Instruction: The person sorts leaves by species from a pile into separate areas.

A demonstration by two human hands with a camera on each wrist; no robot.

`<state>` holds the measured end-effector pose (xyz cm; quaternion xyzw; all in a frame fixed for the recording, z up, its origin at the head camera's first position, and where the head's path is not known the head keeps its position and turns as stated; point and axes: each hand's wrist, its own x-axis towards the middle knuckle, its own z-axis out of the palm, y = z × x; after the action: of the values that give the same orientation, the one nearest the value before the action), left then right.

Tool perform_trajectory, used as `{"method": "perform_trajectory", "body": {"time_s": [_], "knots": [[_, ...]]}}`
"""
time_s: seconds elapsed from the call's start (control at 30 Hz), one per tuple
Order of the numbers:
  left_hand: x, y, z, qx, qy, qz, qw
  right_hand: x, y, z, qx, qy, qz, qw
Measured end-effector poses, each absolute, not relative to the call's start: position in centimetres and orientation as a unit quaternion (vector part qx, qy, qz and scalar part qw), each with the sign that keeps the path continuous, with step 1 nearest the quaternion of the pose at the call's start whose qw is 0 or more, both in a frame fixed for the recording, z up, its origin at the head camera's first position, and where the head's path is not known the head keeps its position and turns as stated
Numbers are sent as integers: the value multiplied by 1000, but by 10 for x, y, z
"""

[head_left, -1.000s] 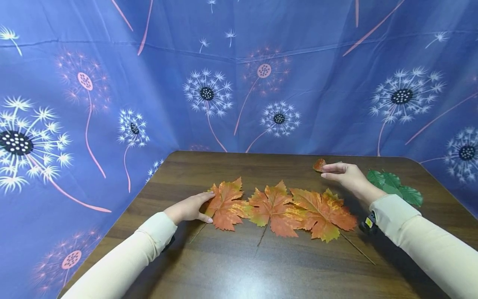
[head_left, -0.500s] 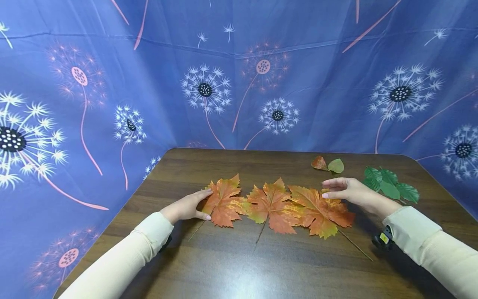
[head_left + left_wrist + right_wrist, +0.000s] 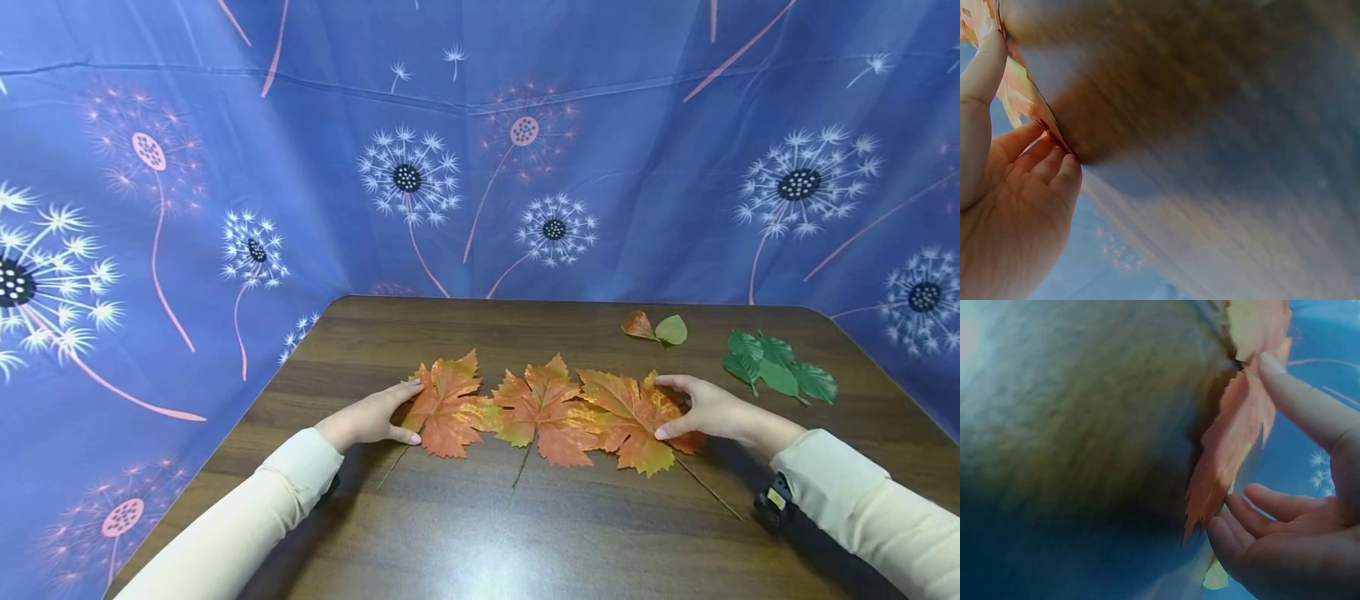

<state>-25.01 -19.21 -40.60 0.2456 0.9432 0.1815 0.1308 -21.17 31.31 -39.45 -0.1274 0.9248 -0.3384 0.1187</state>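
Three orange artificial maple leaves lie in a row on the brown table. My left hand (image 3: 375,414) rests at the outer edge of the left maple leaf (image 3: 452,410), thumb and fingers spread apart; the left wrist view shows its fingertips (image 3: 1070,161) at that edge. The middle maple leaf (image 3: 546,408) overlaps its neighbour on the right. Over the right maple leaf (image 3: 626,417) my right hand (image 3: 708,406) covers part of the outer side. In the right wrist view its thumb touches the orange leaf (image 3: 1235,437) near the stem, with the other fingers at the lower edge.
Farther back on the table (image 3: 465,325) lie a small reddish-brown leaf (image 3: 638,324) and a small light green leaf (image 3: 671,330) side by side. Several dark green leaves (image 3: 780,375) lie at the right. A blue dandelion-print cloth (image 3: 480,192) hangs behind the table.
My right hand let go of the small reddish-brown leaf at the back, then came forward and down onto the right maple leaf. The left hand stayed at the left maple leaf.
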Motion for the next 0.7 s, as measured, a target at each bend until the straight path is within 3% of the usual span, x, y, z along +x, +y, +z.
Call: {"method": "perform_trajectory", "body": {"time_s": [0.37,0.7], "knots": [[-244,-194,-406,250,942,186,126,-209,306,-396,-155,944,-286,55],[-242,-195,-407,252,941,188,122,-210,311,-393,-111,917,-360,133]]}}
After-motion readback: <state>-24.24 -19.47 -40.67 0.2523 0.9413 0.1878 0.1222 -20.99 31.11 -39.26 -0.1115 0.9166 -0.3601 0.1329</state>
